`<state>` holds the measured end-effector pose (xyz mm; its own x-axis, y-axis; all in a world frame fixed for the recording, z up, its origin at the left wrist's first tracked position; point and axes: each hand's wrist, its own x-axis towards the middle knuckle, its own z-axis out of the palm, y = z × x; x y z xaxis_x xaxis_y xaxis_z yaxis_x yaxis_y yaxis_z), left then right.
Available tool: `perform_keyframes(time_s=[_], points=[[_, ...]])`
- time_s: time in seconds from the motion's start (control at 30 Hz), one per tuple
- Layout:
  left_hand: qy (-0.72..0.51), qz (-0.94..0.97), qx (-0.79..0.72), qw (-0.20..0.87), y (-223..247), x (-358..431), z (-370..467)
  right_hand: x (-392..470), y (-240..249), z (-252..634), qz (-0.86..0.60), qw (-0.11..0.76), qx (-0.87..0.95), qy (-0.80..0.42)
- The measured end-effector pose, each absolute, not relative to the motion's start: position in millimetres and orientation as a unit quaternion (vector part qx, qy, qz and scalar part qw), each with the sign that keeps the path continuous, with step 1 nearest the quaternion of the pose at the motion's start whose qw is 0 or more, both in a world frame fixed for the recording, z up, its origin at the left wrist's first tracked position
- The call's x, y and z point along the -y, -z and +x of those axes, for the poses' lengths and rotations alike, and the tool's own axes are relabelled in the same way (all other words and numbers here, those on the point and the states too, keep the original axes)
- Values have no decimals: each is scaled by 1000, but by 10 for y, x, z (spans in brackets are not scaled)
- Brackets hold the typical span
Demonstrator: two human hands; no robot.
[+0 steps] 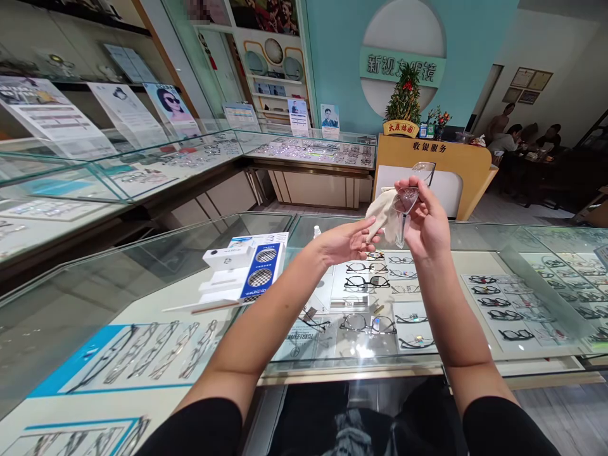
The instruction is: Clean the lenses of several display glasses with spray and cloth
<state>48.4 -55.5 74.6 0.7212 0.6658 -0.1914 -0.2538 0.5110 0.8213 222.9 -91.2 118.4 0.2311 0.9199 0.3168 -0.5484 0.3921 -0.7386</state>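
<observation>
Up in front of me, above the glass counter, my right hand point(427, 218) grips a pair of eyeglasses point(406, 200) with clear lenses and a clear temple pointing down. The frame is tilted, one lens nearer to me and the other beyond my fingers. To its left, my left hand point(348, 242) has a corner of a cream cleaning cloth point(381, 212) between thumb and fingers. The cloth bunches up against the glasses' left side, and part of it is hidden behind the near lens.
Below my hands, the glass display counter point(190, 250) holds rows of glasses, including a dark-framed pair point(368, 324). White and blue boxes point(259, 272) and a small white bottle point(317, 232) stand on it. Beyond are more showcases, a wooden cashier desk point(475, 166) and people seated at right.
</observation>
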Motion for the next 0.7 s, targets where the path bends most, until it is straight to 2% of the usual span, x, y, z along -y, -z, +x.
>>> perform_keyframes(time_s=[0.2, 0.33, 0.57, 0.7], points=[[-477, 511, -292, 652, -756, 564, 453, 863, -1131, 2297, -250, 732, 424, -471], [-553, 551, -322, 536, -809, 587, 396, 855, -1113, 2297, -249, 722, 432, -480], [-638, 526, -231, 513, -1027, 710, 261, 886, -1124, 2281, -281, 651, 474, -522], [-616, 554, -252, 500, -1130, 757, 117, 919, -1133, 2266, -297, 630, 508, -507]])
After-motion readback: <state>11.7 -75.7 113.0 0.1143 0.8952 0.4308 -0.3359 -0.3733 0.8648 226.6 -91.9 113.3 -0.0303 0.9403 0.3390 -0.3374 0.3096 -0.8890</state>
